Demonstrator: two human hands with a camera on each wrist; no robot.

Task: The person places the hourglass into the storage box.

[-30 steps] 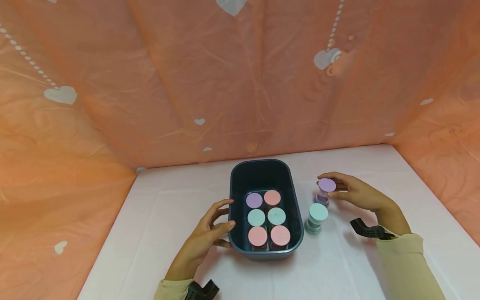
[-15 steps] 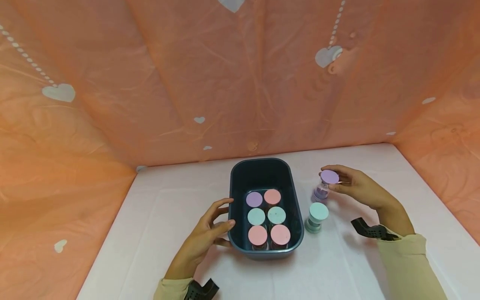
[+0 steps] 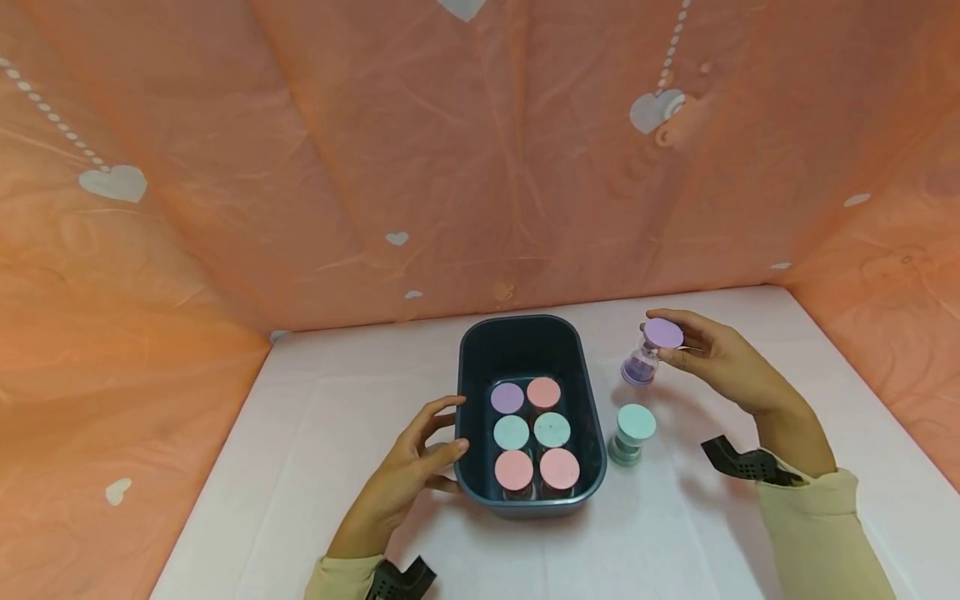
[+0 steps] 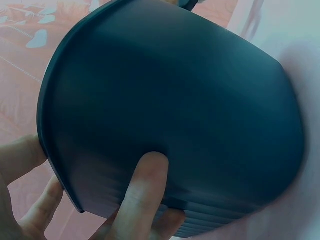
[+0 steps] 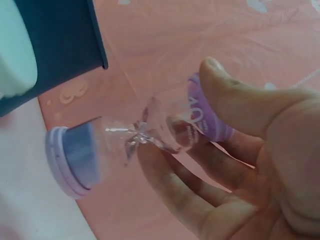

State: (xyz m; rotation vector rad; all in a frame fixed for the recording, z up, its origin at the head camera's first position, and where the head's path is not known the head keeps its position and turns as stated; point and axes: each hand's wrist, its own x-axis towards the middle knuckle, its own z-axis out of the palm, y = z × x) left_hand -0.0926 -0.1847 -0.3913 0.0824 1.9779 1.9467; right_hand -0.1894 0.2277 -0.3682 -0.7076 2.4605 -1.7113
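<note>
My right hand holds a sand timer by its purple top cap, above the table and tilted. In the right wrist view the sand timer has a clear, narrow-waisted body with purple sand at the far end; my thumb lies on the near cap, with fingers under it. My left hand rests its fingertips and thumb against the left side of a dark blue bin. Up close, the left wrist view shows my thumb pressed on the bin wall.
Several capped timers stand inside the bin, including a purple one, a mint one and a pink one. A mint sand timer stands on the white table right of the bin. Behind rises an orange cloth.
My right hand has lifted the purple sand timer up and away from beside the mint one, tilting it. My left hand stays against the bin.
</note>
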